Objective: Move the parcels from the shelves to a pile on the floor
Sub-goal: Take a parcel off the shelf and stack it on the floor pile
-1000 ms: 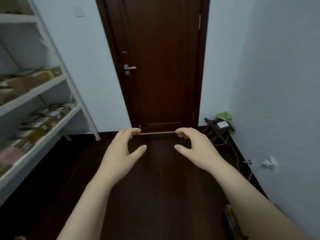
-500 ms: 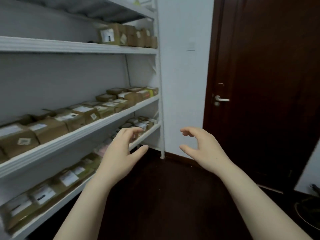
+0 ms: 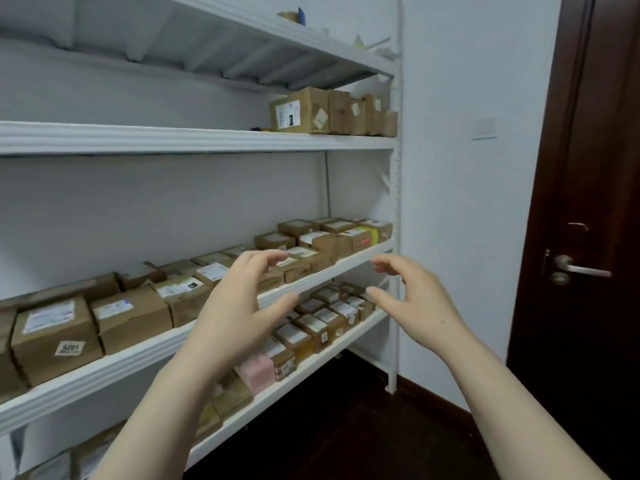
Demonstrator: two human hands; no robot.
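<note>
White shelves (image 3: 194,138) fill the left of the view. Several brown cardboard parcels (image 3: 130,315) with white labels line the middle shelf. More small parcels (image 3: 317,327) and a pink one (image 3: 258,374) lie on the lower shelf. A few taller boxes (image 3: 299,110) stand at the right end of the upper shelf. My left hand (image 3: 239,303) hovers in front of the middle shelf's edge, fingers loosely curved, holding nothing. My right hand (image 3: 414,299) hangs level with it to the right, also empty, with fingers curved towards the left hand.
A dark wooden door (image 3: 588,237) with a metal handle (image 3: 576,270) stands at the right. Dark wood floor (image 3: 363,441) lies below the shelves. A white wall (image 3: 467,220) separates the shelf post from the door. Small items sit on the top shelf (image 3: 294,17).
The view has swung left from the door to the shelves and come closer to them. Both hands stay raised and empty, held the same way.
</note>
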